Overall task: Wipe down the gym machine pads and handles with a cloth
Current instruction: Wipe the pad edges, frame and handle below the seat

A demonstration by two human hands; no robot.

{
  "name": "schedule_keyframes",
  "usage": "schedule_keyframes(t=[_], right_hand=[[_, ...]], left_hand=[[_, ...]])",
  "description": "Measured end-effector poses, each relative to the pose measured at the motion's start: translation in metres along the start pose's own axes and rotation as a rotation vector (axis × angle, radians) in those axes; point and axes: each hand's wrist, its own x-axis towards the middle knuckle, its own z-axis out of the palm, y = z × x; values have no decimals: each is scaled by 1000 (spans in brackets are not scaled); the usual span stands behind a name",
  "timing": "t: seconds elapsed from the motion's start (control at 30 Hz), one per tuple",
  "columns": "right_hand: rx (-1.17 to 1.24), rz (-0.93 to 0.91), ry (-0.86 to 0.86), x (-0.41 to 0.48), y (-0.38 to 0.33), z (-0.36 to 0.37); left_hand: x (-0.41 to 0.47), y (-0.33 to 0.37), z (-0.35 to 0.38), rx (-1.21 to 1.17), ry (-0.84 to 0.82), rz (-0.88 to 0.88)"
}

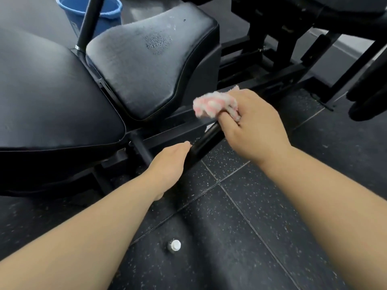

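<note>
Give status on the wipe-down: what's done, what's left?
Done, seemingly: the long pad looks glossy and streak-free. In hand: the right hand grips the cloth at the upper end of the handle; the left hand touches its lower end, fingers hidden. Left: the seat pad shows a grey haze and white specks, so it likely needs a pass.

The cloth (211,105) is striped pink and white. The seat pad (146,65) is black under a dull grey-white film, with a dark speckled patch near its middle and a few white flecks. The back pad (52,97) is glossy black. The handle (206,138) and frame (167,137) are black. The bucket (109,11) is blue. The floor tiles (261,216) are charcoal, flecked white. The small cap (175,245) is white.
</note>
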Motion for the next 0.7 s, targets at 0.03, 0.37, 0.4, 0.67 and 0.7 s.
schedule_keyframes(t=[0.03, 0.37, 0.4, 0.67, 0.7], right_hand=[[-60, 26, -46, 8, -3, -1], [339, 724, -377, 36, 0, -26], [410, 772, -209, 29, 8, -31], [1568, 833, 204, -8, -13, 38], [1647, 833, 233, -13, -12, 46]], left_hand=[[0, -1, 0, -2, 2, 9], [-3, 2, 2, 17, -7, -11], [-3, 1, 3, 14, -9, -13], [-6, -8, 1, -164, -56, 7], [-6, -8, 0, -183, -58, 20]])
